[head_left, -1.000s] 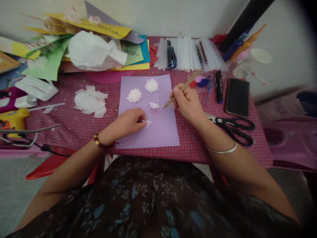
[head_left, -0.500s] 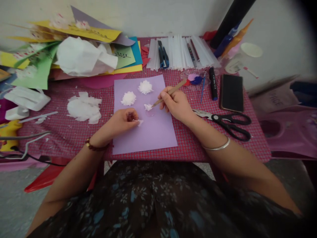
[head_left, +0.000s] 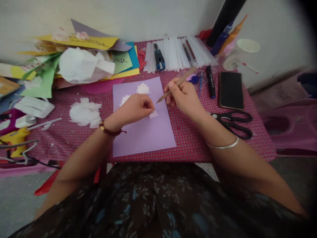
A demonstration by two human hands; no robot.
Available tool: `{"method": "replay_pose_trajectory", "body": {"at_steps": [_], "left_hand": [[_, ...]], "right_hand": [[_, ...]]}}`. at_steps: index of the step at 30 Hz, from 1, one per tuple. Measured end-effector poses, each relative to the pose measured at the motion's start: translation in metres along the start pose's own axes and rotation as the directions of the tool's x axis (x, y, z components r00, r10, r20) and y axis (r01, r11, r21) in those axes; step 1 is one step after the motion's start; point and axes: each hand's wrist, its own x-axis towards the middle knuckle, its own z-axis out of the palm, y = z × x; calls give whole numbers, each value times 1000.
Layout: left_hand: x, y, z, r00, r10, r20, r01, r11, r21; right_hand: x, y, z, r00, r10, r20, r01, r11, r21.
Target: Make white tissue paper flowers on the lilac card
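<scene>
A purple sheet of paper (head_left: pixel 143 135) lies in front of me. My left hand (head_left: pixel 138 107) pinches a small white tissue paper piece (head_left: pixel 153 114) just above the sheet. Between the fingers of my right hand (head_left: pixel 184 94) is a slim brown stick (head_left: pixel 177 83), perhaps a pencil, its pointed end near the tissue and apart from it. One white tissue flower (head_left: pixel 143 88) shows at the sheet's top; a second flower (head_left: pixel 124 99) is partly covered by my left hand. The small tuft below them is hidden behind that hand.
Tissue pieces (head_left: pixel 85 112) are piled on the checked tablecloth to the left. Scissors (head_left: pixel 234 124), a phone-like black slab (head_left: pixel 230 90) and a marker (head_left: pixel 210 82) lie right. Glue sticks (head_left: pixel 170 54) and a box cutter (head_left: pixel 158 58) are at the back; a yellow glue gun (head_left: pixel 18 140) is far left.
My left hand has moved right and up with a tissue piece, now covering the small tuft. My right hand has drawn the stick's tip away from the tuft, up and to the right.
</scene>
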Motion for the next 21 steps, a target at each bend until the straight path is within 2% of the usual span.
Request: {"method": "replay_pose_trajectory", "body": {"at_steps": [3, 5, 12, 17, 21], "left_hand": [[15, -8, 10, 999, -46, -3, 46, 998, 41], [18, -13, 12, 997, -74, -18, 76, 994, 81], [15, -15, 8, 998, -50, -27, 53, 990, 133], [6, -23, 2, 992, -43, -115, 45, 999, 15], [-13, -35, -2, 989, -64, -136, 59, 997, -39]], "right_hand": [[2, -4, -7, 998, 9, -63, -10, 1000, -4], [1, -5, -6, 998, 19, -65, -19, 1000, 1], [-5, 4, 12, 990, 85, 115, -89, 996, 27], [-7, 7, 16, 986, 75, 149, -68, 996, -50], [-7, 8, 16, 985, 76, 158, -62, 994, -92]]}}
